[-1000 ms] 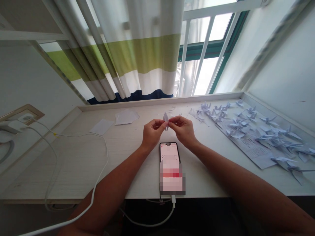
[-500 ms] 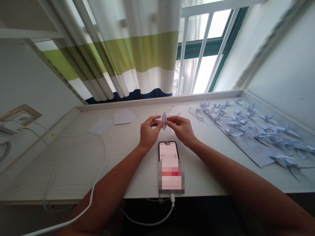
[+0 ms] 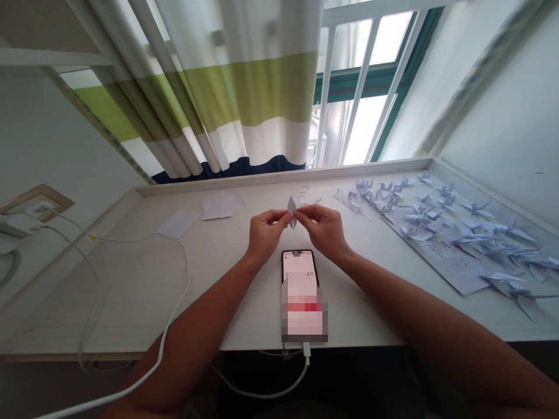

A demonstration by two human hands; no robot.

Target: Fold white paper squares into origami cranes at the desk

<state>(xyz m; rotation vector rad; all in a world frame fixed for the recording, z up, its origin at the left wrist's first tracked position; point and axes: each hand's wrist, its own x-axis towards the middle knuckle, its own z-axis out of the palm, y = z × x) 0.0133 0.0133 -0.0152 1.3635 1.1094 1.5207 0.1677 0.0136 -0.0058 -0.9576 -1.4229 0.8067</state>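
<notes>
White plugs are seated at the left wall, and a white cable is trailed from them over the pale, grained desk. A single sheet and a loose paper stack are laid toward the raised far rim, below a curtain banded in white, green and navy. At the middle, a small folded paper is pinched narrowly in the fingertips of both the left hand and the right hand; nearer, a lit phone is laid flat. Beyond, the teal window frame is fronted by white bars. At the right, paper cranes are strewn over a printed sheet and the desk.
</notes>
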